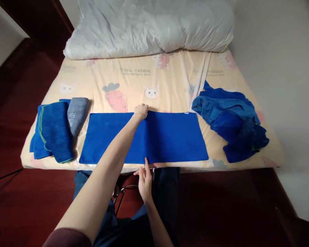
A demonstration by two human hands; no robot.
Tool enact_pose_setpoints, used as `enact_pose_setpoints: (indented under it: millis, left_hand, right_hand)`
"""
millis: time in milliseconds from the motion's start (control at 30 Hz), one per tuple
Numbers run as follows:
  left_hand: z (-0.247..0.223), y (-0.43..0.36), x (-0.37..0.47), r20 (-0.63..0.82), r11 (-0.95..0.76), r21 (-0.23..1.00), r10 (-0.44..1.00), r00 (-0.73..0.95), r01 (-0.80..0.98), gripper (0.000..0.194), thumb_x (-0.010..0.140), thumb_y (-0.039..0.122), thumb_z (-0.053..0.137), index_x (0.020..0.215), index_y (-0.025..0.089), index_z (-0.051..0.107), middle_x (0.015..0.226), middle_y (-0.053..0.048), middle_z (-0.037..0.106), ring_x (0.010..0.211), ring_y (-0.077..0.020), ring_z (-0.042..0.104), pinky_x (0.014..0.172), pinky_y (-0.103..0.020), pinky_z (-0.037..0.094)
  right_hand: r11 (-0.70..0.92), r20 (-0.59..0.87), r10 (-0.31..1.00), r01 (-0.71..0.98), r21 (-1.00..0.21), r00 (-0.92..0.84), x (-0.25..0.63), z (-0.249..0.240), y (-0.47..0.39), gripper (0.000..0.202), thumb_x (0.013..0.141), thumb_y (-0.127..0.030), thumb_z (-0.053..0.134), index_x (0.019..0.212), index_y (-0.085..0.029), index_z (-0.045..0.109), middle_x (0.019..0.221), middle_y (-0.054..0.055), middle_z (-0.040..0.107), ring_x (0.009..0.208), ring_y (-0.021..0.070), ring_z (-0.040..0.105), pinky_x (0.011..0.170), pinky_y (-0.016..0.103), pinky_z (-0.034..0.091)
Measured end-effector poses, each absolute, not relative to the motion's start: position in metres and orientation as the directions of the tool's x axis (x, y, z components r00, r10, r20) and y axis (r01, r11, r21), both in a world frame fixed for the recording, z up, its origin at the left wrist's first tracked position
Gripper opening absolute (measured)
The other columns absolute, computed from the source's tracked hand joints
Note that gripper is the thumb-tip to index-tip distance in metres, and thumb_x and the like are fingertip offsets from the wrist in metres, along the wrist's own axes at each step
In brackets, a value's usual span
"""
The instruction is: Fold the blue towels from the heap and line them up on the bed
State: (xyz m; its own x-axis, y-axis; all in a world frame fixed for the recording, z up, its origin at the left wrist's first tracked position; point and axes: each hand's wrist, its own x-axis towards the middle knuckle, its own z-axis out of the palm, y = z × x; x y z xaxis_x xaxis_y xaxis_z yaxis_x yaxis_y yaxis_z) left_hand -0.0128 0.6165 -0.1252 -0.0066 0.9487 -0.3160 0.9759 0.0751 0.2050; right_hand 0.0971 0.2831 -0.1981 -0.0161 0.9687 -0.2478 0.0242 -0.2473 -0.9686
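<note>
A bright blue towel (176,137) lies spread lengthwise along the bed's near edge, with a raised fold line across its middle and a small white label on the far edge. My left hand (141,110) is closed on the middle of the towel's far edge. At the near edge, my right hand (145,183) has its index finger stretched out, the tip touching the towel at the fold line. Its other fingers are apart, and I see nothing held in them.
Folded blue cloths (54,132) and a grey folded cloth (78,111) lie at the left. A crumpled heap of blue cloths (231,116) sits at the right. Behind, a pale rolled quilt (149,31) covers the far part of the patterned bed sheet (98,75).
</note>
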Motion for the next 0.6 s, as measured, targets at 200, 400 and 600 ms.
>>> enact_pose_setpoints:
  millis: [200,400,600]
  left_hand:
    - [-0.124,0.608,-0.014,-0.28,0.166,0.35,0.958,-0.066,0.922,0.038,0.095,0.02,0.045,0.131,0.016,0.056,0.119,-0.02,0.064,0.108,-0.0306,0.064,0.09,-0.042,0.05]
    - [-0.057,0.594,-0.036,-0.085,0.09,0.676,0.995,-0.044,0.732,0.023,0.09,0.016,0.051,0.109,0.015,0.064,0.086,-0.009,0.069,0.085,-0.0219,0.065,0.083,-0.033,0.05]
    - [0.069,0.557,-0.076,0.101,-0.064,0.915,0.992,-0.073,0.397,0.01,0.092,0.022,0.053,0.095,0.016,0.061,0.071,-0.001,0.059,0.056,-0.0104,0.053,0.055,-0.022,0.042]
  right_hand:
    - [-0.274,-0.272,0.961,0.052,-0.96,0.045,0.095,-0.189,0.284,0.061,0.102,-0.048,0.04,0.156,-0.02,0.038,0.083,0.005,0.073,0.079,0.0219,0.071,0.085,0.037,0.057]
    - [-0.171,-0.108,0.944,0.182,-0.968,0.312,0.105,-0.15,0.277,0.054,0.096,-0.057,0.046,0.129,-0.02,0.069,0.116,0.013,0.074,0.105,0.0296,0.069,0.099,0.046,0.053]
    - [0.178,0.27,0.82,0.224,-0.958,0.504,0.143,-0.049,0.316,0.042,0.092,-0.049,0.059,0.11,-0.015,0.077,0.11,0.017,0.075,0.099,0.0294,0.072,0.091,0.043,0.058]
